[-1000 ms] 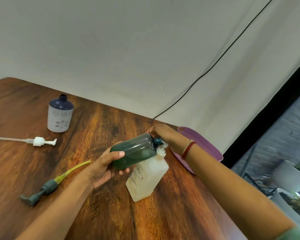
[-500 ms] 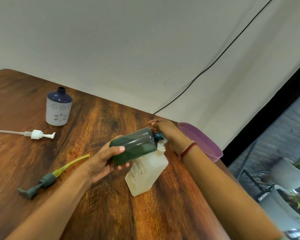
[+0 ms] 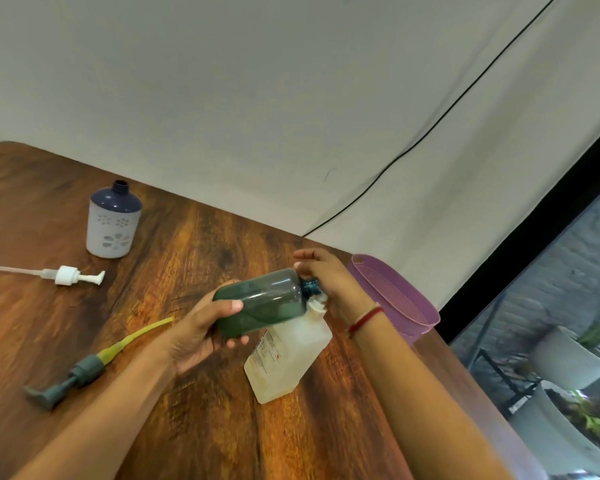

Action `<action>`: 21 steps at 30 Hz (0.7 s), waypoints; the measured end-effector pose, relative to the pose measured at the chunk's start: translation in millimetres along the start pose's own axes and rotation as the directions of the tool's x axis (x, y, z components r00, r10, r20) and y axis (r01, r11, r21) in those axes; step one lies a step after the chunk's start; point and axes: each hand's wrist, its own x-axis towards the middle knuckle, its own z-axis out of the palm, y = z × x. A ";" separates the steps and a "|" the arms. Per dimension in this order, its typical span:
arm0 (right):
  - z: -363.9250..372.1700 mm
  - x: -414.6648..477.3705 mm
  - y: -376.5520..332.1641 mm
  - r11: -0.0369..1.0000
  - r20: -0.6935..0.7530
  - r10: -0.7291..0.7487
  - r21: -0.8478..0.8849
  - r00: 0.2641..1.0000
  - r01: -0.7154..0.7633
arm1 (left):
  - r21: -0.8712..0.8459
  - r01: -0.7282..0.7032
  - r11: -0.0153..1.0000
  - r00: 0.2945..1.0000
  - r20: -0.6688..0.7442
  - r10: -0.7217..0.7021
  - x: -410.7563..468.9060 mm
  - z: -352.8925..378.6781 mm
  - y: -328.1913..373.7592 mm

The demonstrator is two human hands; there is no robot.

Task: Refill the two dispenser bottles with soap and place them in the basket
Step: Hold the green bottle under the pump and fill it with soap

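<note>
Left hand [image 3: 201, 329]: palm turned up, fingers curled beneath and thumb laid across the dark green translucent plastic bottle [image 3: 271, 299], gripping it on its side. Left forearm enters from lower left. Right hand [image 3: 326, 277]: positioned at the bottle's neck, upper fingers extended; whether it grips anything is possibly hidden from view. Right forearm enters from lower right, with a red thread band [image 3: 364, 318] on the wrist.

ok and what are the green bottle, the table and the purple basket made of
The green bottle seems translucent tinted plastic, glossy: light passes through and highlights streak its side. The table is wood or wood-look laminate, smooth with slight sheen and bold brown grain; can't tell which. The purple basket seems matte moulded plastic, given its thin even rim and finely perforated wall.
</note>
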 end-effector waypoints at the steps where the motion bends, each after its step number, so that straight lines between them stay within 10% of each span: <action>1: -0.1 -1.8 1.1 1.000 0.000 -0.004 -0.007 1.000 0.004 | 0.007 -0.004 1.000 1.000 0.000 0.004 0.2 -0.4 -0.6; 21: -9.3 3.9 -12.8 0.993 0.048 0.010 -0.119 0.999 -0.004 | -0.093 0.008 0.996 0.999 0.041 -0.004 0.5 9.7 -2.2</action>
